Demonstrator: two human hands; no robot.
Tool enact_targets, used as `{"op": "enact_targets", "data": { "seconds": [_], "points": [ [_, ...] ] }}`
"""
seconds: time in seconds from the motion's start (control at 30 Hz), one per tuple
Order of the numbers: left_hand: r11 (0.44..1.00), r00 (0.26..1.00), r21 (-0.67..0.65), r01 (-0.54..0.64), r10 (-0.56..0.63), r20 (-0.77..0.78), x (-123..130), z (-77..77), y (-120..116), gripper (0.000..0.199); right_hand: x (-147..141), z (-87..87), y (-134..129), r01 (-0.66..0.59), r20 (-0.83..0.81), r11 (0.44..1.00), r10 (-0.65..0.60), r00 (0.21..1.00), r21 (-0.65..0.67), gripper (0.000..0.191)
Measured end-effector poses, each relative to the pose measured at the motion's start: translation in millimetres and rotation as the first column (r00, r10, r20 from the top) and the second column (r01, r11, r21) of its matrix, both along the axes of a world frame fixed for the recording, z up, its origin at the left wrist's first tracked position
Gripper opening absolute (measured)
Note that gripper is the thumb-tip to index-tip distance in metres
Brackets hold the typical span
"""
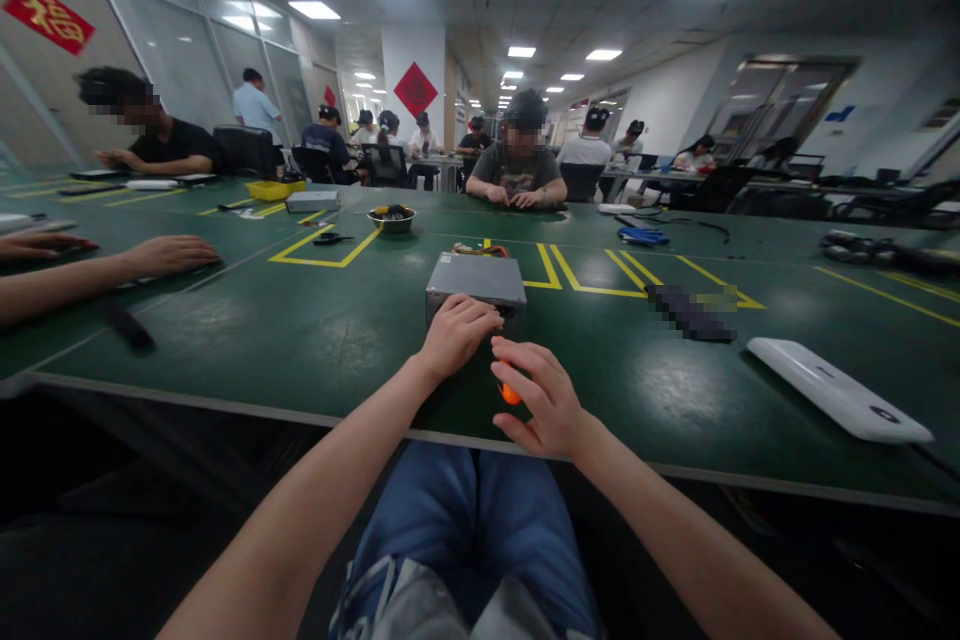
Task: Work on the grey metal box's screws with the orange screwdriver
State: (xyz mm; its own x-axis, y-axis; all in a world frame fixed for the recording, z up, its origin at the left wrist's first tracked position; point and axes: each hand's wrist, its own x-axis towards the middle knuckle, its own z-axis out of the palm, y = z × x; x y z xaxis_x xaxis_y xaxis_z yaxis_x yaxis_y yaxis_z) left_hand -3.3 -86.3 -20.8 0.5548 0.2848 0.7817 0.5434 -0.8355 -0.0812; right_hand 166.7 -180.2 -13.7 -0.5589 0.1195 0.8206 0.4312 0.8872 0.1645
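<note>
Green desk (645,390): left grip (455,335) rests on grey metal box (476,280), hold unclear. Right grip (538,395) clenches orange-handled tool (510,393); slipping fingers could drop it.

Metal casing (475,282) on workbench (225,340), bowl (391,219) behind it, flat panel (836,388) to its right

A grey sheet-metal box (476,282), its casing closed, lies flat and slightly angled on the green desk (315,340). The left hand (457,335) rests across its near edge. Just in front of the box, the curled fingers of the right hand (540,395) enclose an orange tool handle (510,394), mostly hidden, its tip unseen.
</note>
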Motion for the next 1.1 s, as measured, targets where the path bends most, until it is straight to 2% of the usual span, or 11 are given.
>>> {"op": "enact_targets", "data": {
  "seconds": [0.1,0.2,0.3,0.43,0.6,0.73,0.83,1.0,1.1],
  "points": [
    [1.0,1.0,-0.022,-0.015,0.015,-0.005,0,0.8,-1,0.018,-2,2.9,-2,0.014,0.085,0.996,-0.022,0.996,0.092,0.033],
    [0.998,0.998,-0.021,-0.058,0.057,-0.041,1,3.7,-6,0.022,-3,-1.0,1,0.047,0.063,0.988,-0.057,0.996,0.145,0.029],
    [0.987,0.987,-0.007,-0.158,0.158,-0.007,3,6.7,-9,0.038,-3,-7.0,4,0.057,-0.026,0.989,-0.054,0.998,0.14,0.027],
    [0.966,0.965,-0.06,-0.253,0.256,0.06,4,6.9,-7,0.049,-3,-7.0,4,0.061,0.03,0.995,-0.063,0.998,0.076,0.025],
    [0.956,0.962,-0.13,-0.262,0.269,0.043,4,3.7,-1,0.042,-5,1.0,0,0.048,0.111,0.998,-0.053,0.992,0.049,0.029],
    [0.953,0.959,-0.132,-0.273,0.281,0.047,5,3.3,-2,0.037,-3,-1.0,1,0.06,0.068,0.988,-0.071,0.995,0.146,0.025],
    [0.951,0.956,-0.133,-0.278,0.287,0.058,6,3.9,-3,0.034,-2,-4.3,3,0.069,0.045,0.988,-0.076,0.996,0.137,0.024],
    [0.947,0.952,-0.147,-0.286,0.299,0.07,8,3.5,-1,0.03,-3,-1.9,3,0.155,0.049,0.968,-0.168,0.985,0.198,0.027],
    [0.947,0.951,-0.151,-0.285,0.299,0.081,8,3.1,-1,0.029,-5,-0.2,3,0.181,0.023,0.962,-0.189,0.982,0.203,0.021]
  ]
}}
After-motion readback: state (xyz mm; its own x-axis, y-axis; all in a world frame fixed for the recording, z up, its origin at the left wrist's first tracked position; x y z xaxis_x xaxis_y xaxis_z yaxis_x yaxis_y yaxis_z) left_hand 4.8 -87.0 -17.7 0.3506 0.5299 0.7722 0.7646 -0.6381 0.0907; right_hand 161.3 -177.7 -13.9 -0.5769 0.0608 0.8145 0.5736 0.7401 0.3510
